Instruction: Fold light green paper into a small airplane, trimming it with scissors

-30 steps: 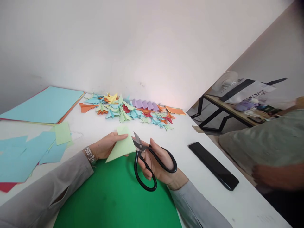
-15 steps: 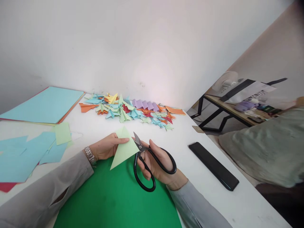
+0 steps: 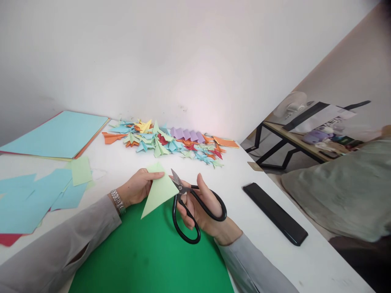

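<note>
Green paper (image 3: 160,191), pinched in the left hand (image 3: 137,188), has tipped, maybe lined up with scissors (image 3: 181,188) the right hand (image 3: 203,215) loosely holds

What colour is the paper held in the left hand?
Pale green; the paper shows best in the head view.
</note>
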